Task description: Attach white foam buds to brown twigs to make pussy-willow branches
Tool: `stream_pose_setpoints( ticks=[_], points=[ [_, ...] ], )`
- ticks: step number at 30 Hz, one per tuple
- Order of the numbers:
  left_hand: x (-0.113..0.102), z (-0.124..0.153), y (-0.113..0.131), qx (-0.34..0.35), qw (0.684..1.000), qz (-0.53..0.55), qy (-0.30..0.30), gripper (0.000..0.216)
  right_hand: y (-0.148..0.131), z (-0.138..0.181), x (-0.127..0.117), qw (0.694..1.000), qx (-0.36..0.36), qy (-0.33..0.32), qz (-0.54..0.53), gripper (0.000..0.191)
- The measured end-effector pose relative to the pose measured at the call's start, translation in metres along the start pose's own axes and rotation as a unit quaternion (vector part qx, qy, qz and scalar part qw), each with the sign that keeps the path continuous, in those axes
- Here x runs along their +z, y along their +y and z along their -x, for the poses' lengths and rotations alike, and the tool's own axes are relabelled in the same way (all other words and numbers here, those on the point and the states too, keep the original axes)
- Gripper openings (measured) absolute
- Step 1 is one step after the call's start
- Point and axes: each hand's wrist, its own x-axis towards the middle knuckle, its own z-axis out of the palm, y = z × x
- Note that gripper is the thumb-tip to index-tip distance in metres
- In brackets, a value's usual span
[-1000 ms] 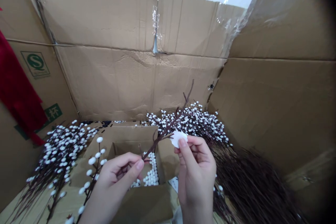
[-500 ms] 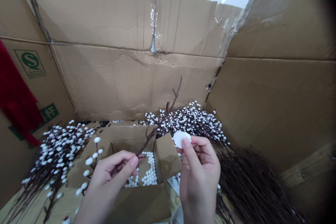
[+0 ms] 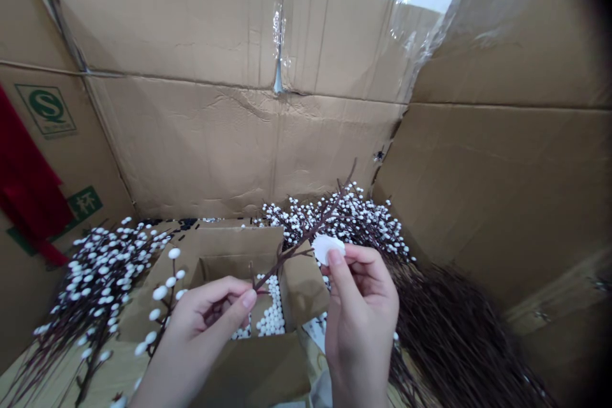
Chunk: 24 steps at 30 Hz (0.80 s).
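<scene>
Between its thumb and fingers, my left hand (image 3: 215, 315) pinches a brown artificial branch (image 3: 306, 237), which slants up to the right and carries small bare side twigs. My right hand (image 3: 361, 299) holds a thin white piece (image 3: 327, 247) with a ragged edge; its material I cannot make out. One of the twigs points at the white piece's left edge, and whether they touch I cannot tell. Under the hands stands an open cardboard box (image 3: 258, 363) with white balls (image 3: 271, 319) in its compartments.
White-berried stems (image 3: 102, 268) lie at the left, with one larger-berried stem (image 3: 167, 293) beside my left wrist. More berried branches (image 3: 368, 220) are heaped at the back. Bare brown stems (image 3: 454, 331) lie at the right. Tall cardboard walls (image 3: 201, 140) enclose the space; red cloth (image 3: 29, 185) hangs left.
The branch has tilted down to the right, bringing its side twigs close to the white piece. Both hands keep their grip, and the view has shifted slightly.
</scene>
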Motion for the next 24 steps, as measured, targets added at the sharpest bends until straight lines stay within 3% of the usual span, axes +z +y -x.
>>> stream_pose_setpoints(
  ticks=[5,10,24],
  points=[
    [-0.002,0.0,-0.007,0.0,1.0,-0.005,0.007,0.031,-0.004,0.001,-0.001,0.999,-0.013,-0.004,-0.035,0.017],
    [-0.004,0.0,-0.007,0.0,1.0,-0.005,0.007,0.032,-0.005,-0.003,-0.003,0.997,-0.045,0.051,-0.039,0.015],
    [-0.005,0.001,-0.013,0.008,0.998,-0.045,-0.044,0.032,0.002,-0.013,-0.003,0.994,-0.066,0.08,-0.027,0.015]
  ],
)
